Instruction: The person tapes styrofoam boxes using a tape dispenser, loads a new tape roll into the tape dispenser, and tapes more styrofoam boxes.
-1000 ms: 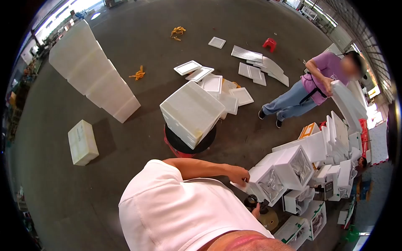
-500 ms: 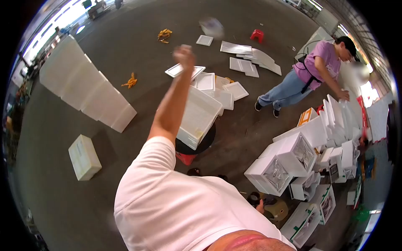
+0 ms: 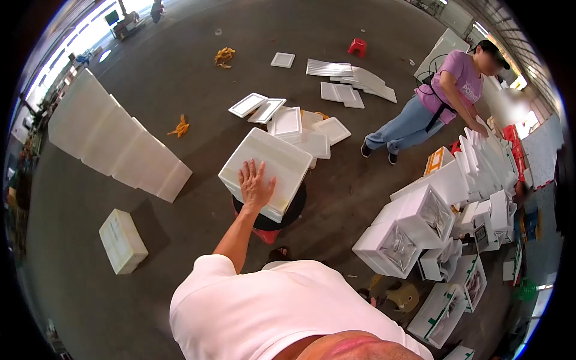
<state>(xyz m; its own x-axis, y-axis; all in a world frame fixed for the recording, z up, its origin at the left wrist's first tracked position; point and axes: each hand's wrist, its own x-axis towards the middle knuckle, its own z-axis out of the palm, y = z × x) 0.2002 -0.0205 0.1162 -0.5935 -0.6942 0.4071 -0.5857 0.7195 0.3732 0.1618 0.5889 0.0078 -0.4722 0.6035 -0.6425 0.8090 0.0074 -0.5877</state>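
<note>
One large white foam box (image 3: 282, 168), closed-looking face upward, is sitting tilted to the camera on a black round-topped stand with a red base (image 3: 297, 203); the left hand (image 3: 255, 185) is lying palm down on that face, its fingers spread open and gripping nothing; the right hand (image 3: 373, 302), mostly hidden behind the white sleeve and torso, is showing only a small part near a dark round object (image 3: 363, 293), and whether its fingers are open or closed one cannot tell; a tan rounded object (image 3: 403, 297) is standing just beside.

Several flat white rectangular foam lids (image 3: 285, 122) are lying in an overlapping heap just beyond the box; a leaning stack of white foam boxes (image 3: 123, 141) is standing to the left, one single white foam box (image 3: 123, 241) nearer; white foam boxes lined with silvery film (image 3: 393, 247) are facing open at right; a person in a purple T-shirt (image 3: 449, 90) is leaning over upright white panels (image 3: 477, 162).
</note>
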